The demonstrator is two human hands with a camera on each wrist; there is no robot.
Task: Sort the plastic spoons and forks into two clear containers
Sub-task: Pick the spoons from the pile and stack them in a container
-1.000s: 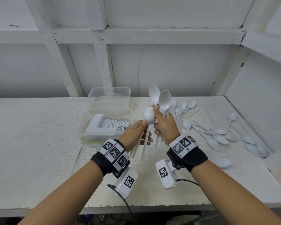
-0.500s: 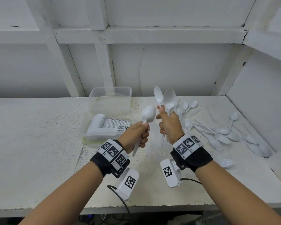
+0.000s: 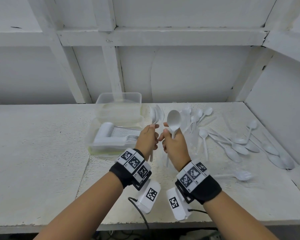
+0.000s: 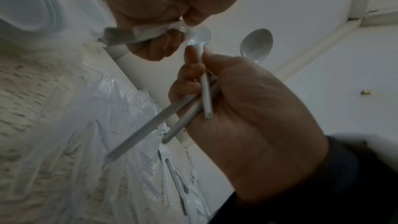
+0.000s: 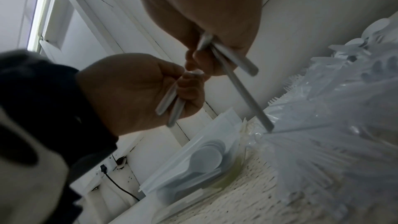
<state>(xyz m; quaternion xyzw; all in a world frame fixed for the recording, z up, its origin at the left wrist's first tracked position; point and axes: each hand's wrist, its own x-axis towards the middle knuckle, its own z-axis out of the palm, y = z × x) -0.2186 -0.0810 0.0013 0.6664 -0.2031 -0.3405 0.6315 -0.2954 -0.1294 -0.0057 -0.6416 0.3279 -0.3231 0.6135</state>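
Got a few spoons point(image 3: 156, 115) gripped upright in my left hand point(image 3: 148, 138) and another spoon bunch point(image 3: 173, 121) clamped in my right hand point(image 3: 174, 144), fists nearly touching. The spoon container point(image 3: 93, 135) sits just left of them, left hand nearer, its spoons lying crosswise. No readable labels, only wristband square codes.

nearly everything here is white: the spoons point(image 3: 173, 121) held up in the hands, the loose spoons point(image 3: 239, 148) and forks point(image 3: 186, 110) scattered on the speckled off-white table point(image 3: 33, 153), and the painted wall point(image 3: 189, 71) behind; the two containers point(image 3: 119, 108) are clear, the nearer one tinged yellow-green along its base. both wrists wear black bands point(image 3: 206, 191) carrying white tags point(image 3: 133, 161) printed with black square-block patterns.
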